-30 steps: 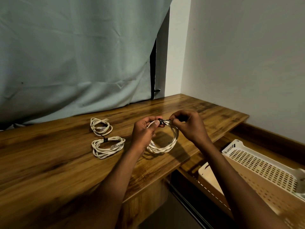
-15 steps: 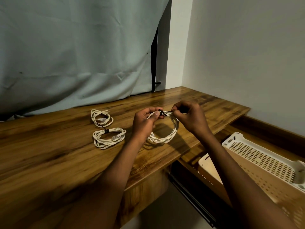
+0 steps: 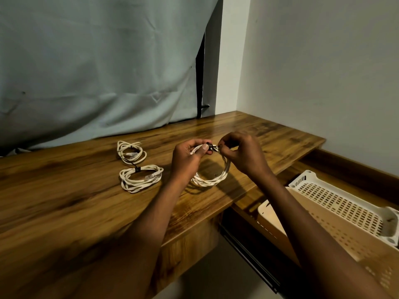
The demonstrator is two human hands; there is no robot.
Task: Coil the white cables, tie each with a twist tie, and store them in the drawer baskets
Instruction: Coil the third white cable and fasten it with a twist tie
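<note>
Both forearms are bare from the elbows down, with no sleeve in sight. The left hand and right hand wear no gloves, rings, watch or wristband. A short, pale thumbnail shows on the left hand.

Left side of the held cable coil hidden behind the left hand, black twist tie mostly covered by fingertips, right basket cut off by the frame edge, counter cropped at left, connectors inside the 2 lying coils too small to identify.
</note>
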